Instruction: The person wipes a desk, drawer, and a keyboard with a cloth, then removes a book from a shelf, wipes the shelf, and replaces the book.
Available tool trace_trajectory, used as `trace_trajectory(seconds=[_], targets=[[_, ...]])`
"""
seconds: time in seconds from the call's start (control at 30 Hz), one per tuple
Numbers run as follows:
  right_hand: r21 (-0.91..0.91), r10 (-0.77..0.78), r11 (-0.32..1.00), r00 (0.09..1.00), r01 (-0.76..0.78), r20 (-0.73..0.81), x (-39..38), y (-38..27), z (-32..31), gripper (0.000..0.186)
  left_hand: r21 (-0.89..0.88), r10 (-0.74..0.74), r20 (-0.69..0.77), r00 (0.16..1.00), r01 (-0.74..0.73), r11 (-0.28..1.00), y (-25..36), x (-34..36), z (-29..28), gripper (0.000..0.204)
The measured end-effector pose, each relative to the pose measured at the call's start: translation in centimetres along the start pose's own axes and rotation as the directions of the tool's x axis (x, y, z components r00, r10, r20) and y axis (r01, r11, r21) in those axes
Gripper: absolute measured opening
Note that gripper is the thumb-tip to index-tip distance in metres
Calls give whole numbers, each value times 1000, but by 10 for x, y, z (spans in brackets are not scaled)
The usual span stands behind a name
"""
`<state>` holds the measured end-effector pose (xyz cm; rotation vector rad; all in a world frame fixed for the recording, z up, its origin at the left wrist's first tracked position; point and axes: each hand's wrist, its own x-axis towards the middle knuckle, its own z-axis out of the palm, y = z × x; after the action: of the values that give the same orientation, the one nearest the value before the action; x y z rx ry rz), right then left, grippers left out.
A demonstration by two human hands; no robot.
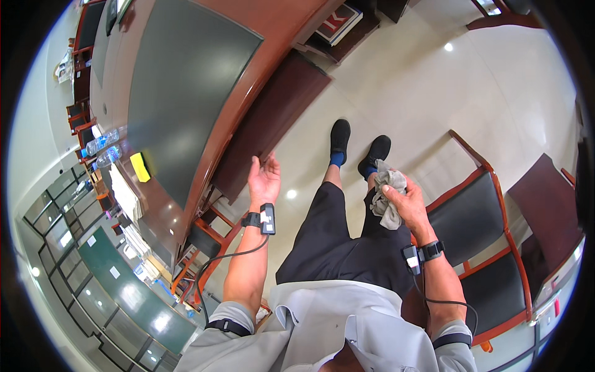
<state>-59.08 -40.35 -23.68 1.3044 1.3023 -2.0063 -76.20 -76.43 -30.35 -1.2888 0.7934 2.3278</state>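
Observation:
A crumpled grey cloth (pixel 387 204) is bunched in my right hand (pixel 406 197), held above my right thigh and shin. Thumb and fingers close round it, and its folds hang out on the left side. My left hand (pixel 264 178) is palm up with its fingers loosely curled and apart, nothing in it. Its fingertips are beside the edge of a dark red-brown panel (pixel 273 118) under the desk's rim; whether they touch it I cannot tell. The wooden desk (pixel 232 118) has a dark grey inlaid top (pixel 192 80).
On the desk at left lie a yellow sponge (pixel 141 167), paper stacks (pixel 126 192) and plastic water bottles (pixel 102 144). Wooden chairs with black padding (pixel 474 217) stand close on my right. Books (pixel 339 25) sit on a shelf ahead. Pale glossy floor (pixel 421 93) surrounds my feet.

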Motion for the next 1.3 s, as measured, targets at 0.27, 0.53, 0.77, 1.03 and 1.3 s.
trace_trajectory(seconds=[0.27, 0.53, 0.77, 1.03, 1.3], targets=[[-55, -77, 995, 997, 78, 17, 1, -31, 14, 54, 42, -32, -85, 996, 36, 998, -14, -22, 6, 33], [-47, -70, 996, 996, 73, 64, 0, -35, 33, 54, 36, -24, -35, 999, 25, 999, -18, -21, -1, 38], [-57, -44, 997, 994, 50, 104, 1, -39, 40, 53, 82, -6, -53, 999, 11, 997, -20, -27, 4, 37], [-200, -351, 907, 928, 370, 124, 14, -90, 78, 56, 68, 20, -94, 995, -14, 998, -25, -29, 5, 34], [27, -311, 950, 950, 310, 32, 57, -117, 109, 37, 42, 51, -131, 990, -46, 998, -21, -21, -3, 32]])
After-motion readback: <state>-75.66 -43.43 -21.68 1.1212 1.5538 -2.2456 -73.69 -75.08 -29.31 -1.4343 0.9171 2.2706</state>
